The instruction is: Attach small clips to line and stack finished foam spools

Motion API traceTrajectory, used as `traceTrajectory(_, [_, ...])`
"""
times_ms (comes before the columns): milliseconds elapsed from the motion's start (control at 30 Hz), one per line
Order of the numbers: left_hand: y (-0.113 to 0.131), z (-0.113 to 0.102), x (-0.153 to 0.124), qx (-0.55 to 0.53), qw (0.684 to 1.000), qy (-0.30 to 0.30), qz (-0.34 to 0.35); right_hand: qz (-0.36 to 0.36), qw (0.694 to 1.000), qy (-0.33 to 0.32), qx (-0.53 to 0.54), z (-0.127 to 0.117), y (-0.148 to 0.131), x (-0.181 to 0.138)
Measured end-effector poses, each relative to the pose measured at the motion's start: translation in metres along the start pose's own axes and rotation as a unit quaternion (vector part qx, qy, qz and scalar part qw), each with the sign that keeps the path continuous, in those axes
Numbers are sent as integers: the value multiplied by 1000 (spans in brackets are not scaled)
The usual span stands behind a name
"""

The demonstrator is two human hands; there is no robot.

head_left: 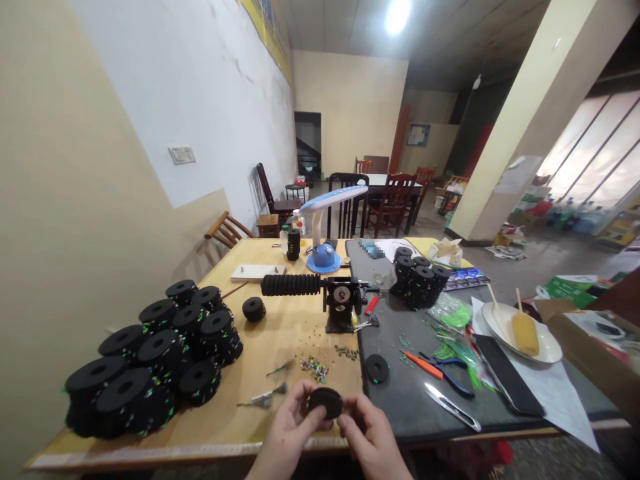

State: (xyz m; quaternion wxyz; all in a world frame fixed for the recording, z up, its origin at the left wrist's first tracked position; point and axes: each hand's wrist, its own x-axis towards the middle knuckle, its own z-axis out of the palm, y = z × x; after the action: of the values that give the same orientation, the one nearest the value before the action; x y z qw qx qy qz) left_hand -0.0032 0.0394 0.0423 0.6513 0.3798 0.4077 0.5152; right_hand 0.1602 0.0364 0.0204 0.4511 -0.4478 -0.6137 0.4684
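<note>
Quick log from the head view: left hand (287, 427) and right hand (373, 430) sit at 6 o'clock over the near edge of the wooden table (295, 340), both closed on one black ring (324, 403), pinching it from either side, held in the air just above the table. Its centre hole doesn't show from here. Just ahead of the left hand, around 7 to 8 o'clock from the middle of the table, lie small metal hand tools (263, 398), with a scatter of coloured bits (315, 368) near the black ring. At 10 o'clock there's a big pile of stacked black rings (155, 353) flecked with colour, and one lone stack (254, 309) just beside it. At 12 o'clock, a small black bench machine (341, 303) with a ribbed black roller (290, 285), and behind it a blue desk lamp (323, 257). Right of that, on a grey mat (400, 407), another stack of black rings (417, 283) at 1 o'clock and a single flat black ring (377, 368) nearest my right hand. Also on the mat: orange-handled pliers (440, 367) and a steel blade tool (453, 407). At 2 o'clock, a white plate (545, 347) holding a corn cob (525, 333).
</note>
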Motion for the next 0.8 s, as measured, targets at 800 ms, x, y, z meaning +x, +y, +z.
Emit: traceTrajectory(800, [-18, -3, 17, -12, 986, -74, -149, -73, 964, -39, -251, -18, -10, -1])
